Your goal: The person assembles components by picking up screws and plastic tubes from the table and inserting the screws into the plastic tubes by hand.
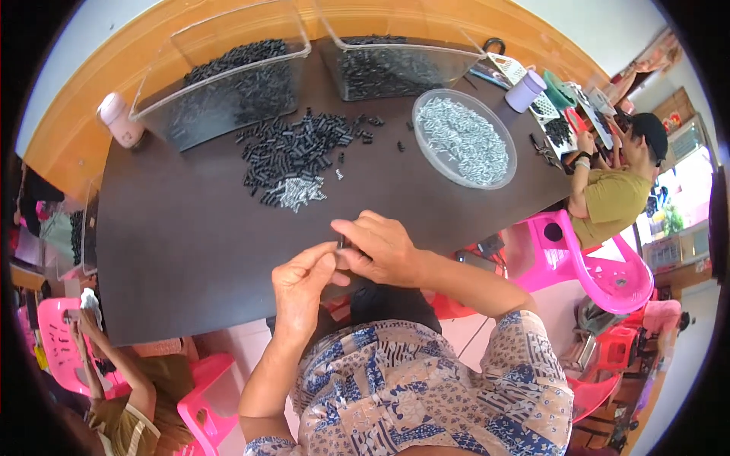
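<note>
Close together over the table's near edge, both my hands are closed at the fingertips. My right hand (386, 252) grips a small black cylindrical part (341, 242) that shows between thumb and fingers. Against it, my left hand (299, 283) pinches with thumb and forefinger; whatever it holds is hidden. Beyond the hands lies a loose pile of short black cylindrical parts (285, 150). At its near side is a small heap of silver screw-like pieces (299, 193). A round clear tub (514, 166) to the right is full of similar silver pieces.
Two clear bins (220, 119) (395, 90) of black parts stand along the back of the dark table (190, 251). A pink bottle (120, 120) is at far left, a lilac cup (525, 91) at right. People sit at right (616, 190) and lower left (133, 387), near pink chairs.
</note>
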The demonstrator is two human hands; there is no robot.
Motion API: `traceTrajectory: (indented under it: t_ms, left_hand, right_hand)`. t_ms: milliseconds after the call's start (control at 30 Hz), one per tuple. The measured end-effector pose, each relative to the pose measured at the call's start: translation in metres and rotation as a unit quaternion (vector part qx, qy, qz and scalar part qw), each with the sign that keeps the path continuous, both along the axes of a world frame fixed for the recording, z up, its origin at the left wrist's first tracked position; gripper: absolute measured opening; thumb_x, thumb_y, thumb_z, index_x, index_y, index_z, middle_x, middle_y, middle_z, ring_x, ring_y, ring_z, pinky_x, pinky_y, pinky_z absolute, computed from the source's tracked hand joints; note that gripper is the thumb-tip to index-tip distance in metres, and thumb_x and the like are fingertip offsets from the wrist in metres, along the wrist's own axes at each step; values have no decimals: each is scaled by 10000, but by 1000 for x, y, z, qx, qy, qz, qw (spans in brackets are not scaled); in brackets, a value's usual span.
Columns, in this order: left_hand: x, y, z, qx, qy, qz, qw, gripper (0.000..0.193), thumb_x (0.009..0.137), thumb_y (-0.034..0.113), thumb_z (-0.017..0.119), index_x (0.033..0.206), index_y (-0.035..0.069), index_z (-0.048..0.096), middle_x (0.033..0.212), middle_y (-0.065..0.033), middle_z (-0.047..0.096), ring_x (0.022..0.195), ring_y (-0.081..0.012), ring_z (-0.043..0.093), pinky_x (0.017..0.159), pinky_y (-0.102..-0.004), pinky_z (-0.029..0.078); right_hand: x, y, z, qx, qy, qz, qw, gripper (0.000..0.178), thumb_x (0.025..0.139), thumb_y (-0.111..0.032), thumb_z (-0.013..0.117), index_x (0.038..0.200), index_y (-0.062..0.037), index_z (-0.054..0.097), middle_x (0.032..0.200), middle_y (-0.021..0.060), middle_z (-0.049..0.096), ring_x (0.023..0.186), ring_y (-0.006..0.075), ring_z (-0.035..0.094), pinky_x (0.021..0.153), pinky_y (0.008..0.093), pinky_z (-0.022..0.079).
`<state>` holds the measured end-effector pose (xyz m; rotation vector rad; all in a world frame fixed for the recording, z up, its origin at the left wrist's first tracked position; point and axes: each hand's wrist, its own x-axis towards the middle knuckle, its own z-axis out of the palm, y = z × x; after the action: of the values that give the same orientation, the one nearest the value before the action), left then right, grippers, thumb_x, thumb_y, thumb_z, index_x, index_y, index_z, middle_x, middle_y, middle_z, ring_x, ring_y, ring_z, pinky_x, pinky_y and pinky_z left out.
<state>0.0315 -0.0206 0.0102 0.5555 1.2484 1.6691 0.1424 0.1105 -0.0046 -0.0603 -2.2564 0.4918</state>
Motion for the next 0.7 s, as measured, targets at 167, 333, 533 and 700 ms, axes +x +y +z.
traceTrajectory:
  t_ms: [167,333,533,700]
  left_hand:
    - [-6,10,-4,-9,47,-24,999,228,880,115,590,1025,-57,622,851,-106,654,679,-132,604,649,-232,479]
    - [-3,55,9,-34,217,-65,973,196,859,76,568,989,-58,629,796,-98,653,650,-117,592,626,-226,477]
    - [4,156,-3,135,705,23,696,145,742,54,610,886,49,627,730,-120,593,694,-289,589,637,-391,435]
    - [15,206,-18,101,747,5,657,131,716,121,654,818,54,608,708,-128,584,681,-300,591,640,-404,428]
  right_hand:
    - [8,66,29,-42,-18,-156,987,325,748,-45,626,1069,-13,582,683,63,517,588,168,512,551,292,426]
    - [-4,164,87,-10,37,-232,972,257,722,-93,576,932,49,620,693,178,582,605,279,578,593,366,472]
    - [-30,252,101,109,-28,-308,945,230,708,-157,577,831,34,611,730,213,609,677,358,603,624,400,478]
    - [-47,255,108,104,-83,-312,941,252,670,-199,553,651,47,605,707,273,593,711,432,593,671,481,476]
